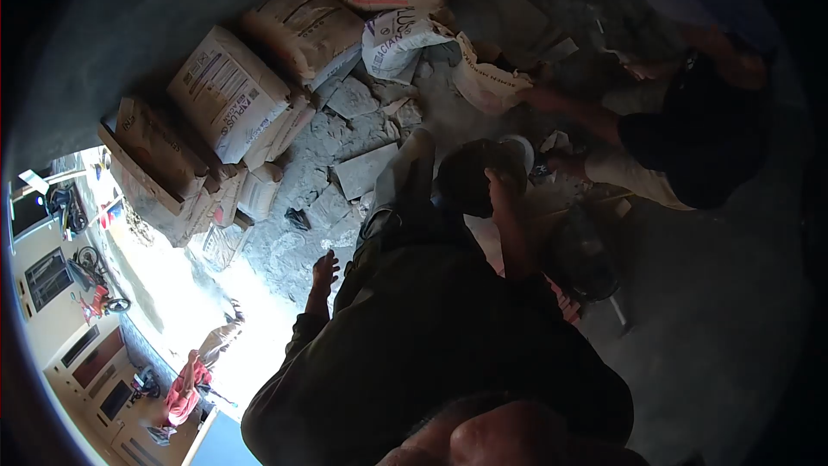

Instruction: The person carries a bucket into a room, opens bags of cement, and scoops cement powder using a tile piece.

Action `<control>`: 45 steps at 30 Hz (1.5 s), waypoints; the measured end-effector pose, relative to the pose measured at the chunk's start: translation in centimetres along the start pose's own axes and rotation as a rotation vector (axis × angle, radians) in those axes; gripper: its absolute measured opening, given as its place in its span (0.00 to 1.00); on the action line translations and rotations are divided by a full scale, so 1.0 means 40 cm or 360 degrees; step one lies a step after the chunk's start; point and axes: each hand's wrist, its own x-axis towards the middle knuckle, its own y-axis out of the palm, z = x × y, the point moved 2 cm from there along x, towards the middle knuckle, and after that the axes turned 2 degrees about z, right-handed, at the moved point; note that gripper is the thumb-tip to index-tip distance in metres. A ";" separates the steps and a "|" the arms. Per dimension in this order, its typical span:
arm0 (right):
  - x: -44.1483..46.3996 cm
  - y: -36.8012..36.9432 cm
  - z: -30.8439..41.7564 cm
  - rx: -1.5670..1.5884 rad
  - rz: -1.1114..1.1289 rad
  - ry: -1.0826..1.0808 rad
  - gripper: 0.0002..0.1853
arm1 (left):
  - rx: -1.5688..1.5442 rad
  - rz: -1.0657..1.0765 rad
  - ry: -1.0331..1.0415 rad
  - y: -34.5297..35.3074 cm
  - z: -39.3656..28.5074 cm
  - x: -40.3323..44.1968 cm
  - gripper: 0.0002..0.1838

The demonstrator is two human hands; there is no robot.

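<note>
My left hand is held out beside my body over the dusty ground, fingers apart and holding nothing. My right hand is closed on the edge of a dark bucket in front of my legs. Beyond the bucket, a co-worker's arm reaches to an opened paper cement bag, tilted towards the bucket. Shadow hides the inside of the bucket.
Stacked cement bags stand at the upper left, with broken rubble beside them. A dark container is to the right. Another person in red is outside at the lower left, near motorbikes.
</note>
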 end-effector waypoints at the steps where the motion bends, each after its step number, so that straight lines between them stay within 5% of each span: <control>1: 0.002 -0.006 0.001 0.0011 0.0014 0.0029 0.19 | 0.0044 -0.0013 0.0030 0.029 -0.082 -0.050 0.36; 10: 0.108 -0.038 -0.025 -0.0139 -0.0018 0.0145 0.20 | 0.0136 0.0155 0.0112 0.192 -0.289 0.064 0.32; 14: 0.166 0.007 -0.002 -0.0241 0.0143 -0.0060 0.15 | 0.0053 0.0307 0.0008 0.232 -0.330 0.129 0.33; 25: 0.436 0.202 0.006 -0.0816 0.0512 -0.0065 0.16 | -0.0026 0.0121 -0.0163 0.185 -0.374 0.089 0.32; 28: 0.521 0.244 -0.012 -0.0699 0.0588 0.0059 0.16 | -0.0088 0.0029 -0.0222 0.181 -0.362 0.055 0.31; 36: 0.840 0.357 -0.276 -0.1431 0.0744 -0.0325 0.14 | -0.0253 -0.0142 -0.0538 0.245 -0.219 -0.030 0.27; 38: 0.882 0.376 -0.270 -0.1492 0.0747 -0.0108 0.13 | -0.0237 -0.0150 -0.0580 0.254 -0.173 -0.039 0.27; 45: 1.022 0.424 -0.297 -0.1876 0.0945 -0.0223 0.14 | -0.0240 -0.0285 -0.0753 0.294 -0.141 -0.041 0.27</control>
